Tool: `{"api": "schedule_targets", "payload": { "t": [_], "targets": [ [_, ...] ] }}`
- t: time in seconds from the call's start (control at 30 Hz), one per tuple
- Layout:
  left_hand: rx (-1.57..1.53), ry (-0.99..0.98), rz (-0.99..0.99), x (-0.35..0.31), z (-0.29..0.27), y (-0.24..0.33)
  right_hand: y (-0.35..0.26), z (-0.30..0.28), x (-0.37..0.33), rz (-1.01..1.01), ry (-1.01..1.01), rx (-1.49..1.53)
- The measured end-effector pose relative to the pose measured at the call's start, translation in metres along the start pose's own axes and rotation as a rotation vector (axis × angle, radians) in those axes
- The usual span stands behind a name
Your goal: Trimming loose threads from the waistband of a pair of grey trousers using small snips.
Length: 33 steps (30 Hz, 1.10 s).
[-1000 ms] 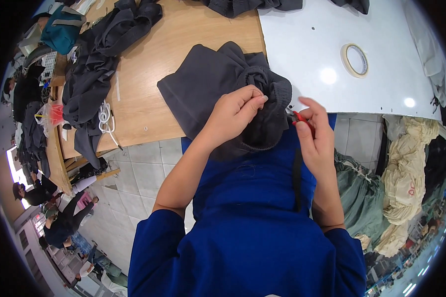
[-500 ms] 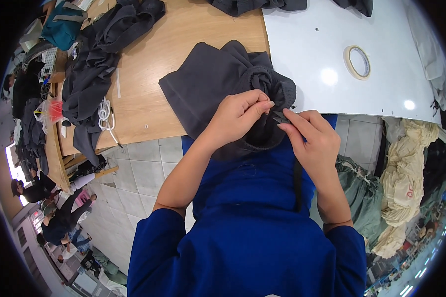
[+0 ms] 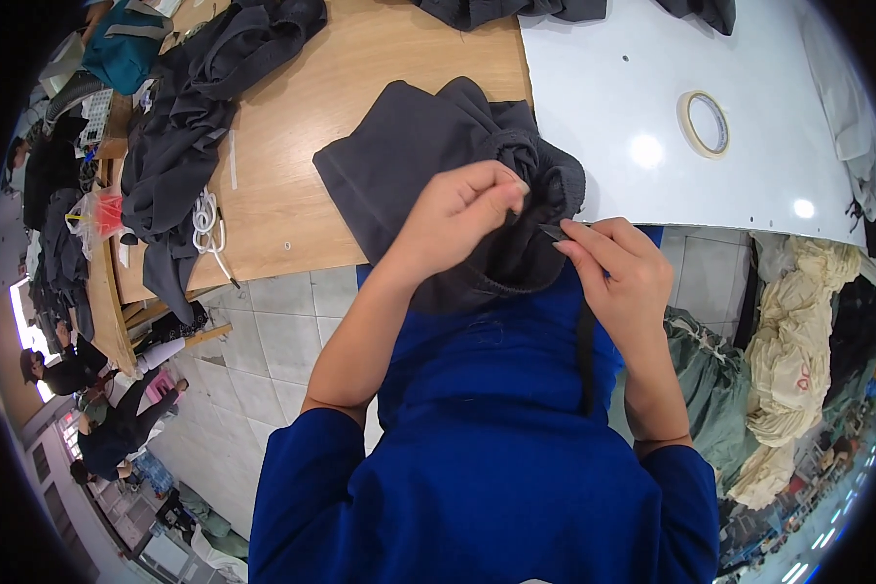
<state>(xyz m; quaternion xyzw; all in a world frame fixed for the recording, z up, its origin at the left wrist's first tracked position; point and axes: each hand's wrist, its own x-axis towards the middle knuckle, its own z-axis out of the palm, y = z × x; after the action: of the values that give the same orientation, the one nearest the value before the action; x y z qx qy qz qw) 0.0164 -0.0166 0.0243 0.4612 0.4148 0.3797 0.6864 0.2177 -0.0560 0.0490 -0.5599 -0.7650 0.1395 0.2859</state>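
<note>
A dark grey garment (image 3: pixel 399 146) with a gathered elastic waistband (image 3: pixel 566 185) lies bunched at the table's near edge, its opening facing me. Above that opening my left hand (image 3: pixel 465 214) is closed in a pinch; a small dark bit shows under the fingertips, too little to name. Just right of the opening, my right hand (image 3: pixel 618 273) pinches a dark flat strap (image 3: pixel 555 232) between thumb and forefinger. Its pointed end sticks out toward the opening. A dark length (image 3: pixel 586 360) hangs below the same hand over my blue clothing, apparently part of that strap.
The wooden table (image 3: pixel 282 185) meets a white board (image 3: pixel 613 117) bearing a tape roll (image 3: pixel 703 125). More dark garments (image 3: pixel 180 136) and a white cord (image 3: pixel 206 232) lie at the left. Green cloth (image 3: pixel 706 389) and cream cloth bundles (image 3: pixel 793 341) stand low on the right. People (image 3: pixel 117 438) are far left.
My left hand has drawn slightly left and up, away from the right fingertips, uncovering more of the garment's opening. My right hand has shifted a little right and down, still pinching the strap.
</note>
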Motion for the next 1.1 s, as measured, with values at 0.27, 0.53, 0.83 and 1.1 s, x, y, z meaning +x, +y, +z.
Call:
{"api": "schedule_targets", "payload": {
  "t": [0.27,0.53,0.83,1.1],
  "targets": [
    [-0.262,0.275,0.434,-0.030,-0.093,0.055,0.009,-0.003,-0.006,0.225,-0.058,0.339],
    [1.534,0.938,0.130,-0.073,-0.134,0.043,0.012,-0.002,-0.008,0.225,-0.049,0.733],
    [1.675,0.837,0.209,-0.109,-0.121,-0.005,0.021,0.011,-0.024,0.509,-0.132,0.789],
    [0.590,0.447,-0.171,-0.092,-0.025,-0.012,0.031,0.035,-0.035,0.604,-0.303,0.564]
  ]
}}
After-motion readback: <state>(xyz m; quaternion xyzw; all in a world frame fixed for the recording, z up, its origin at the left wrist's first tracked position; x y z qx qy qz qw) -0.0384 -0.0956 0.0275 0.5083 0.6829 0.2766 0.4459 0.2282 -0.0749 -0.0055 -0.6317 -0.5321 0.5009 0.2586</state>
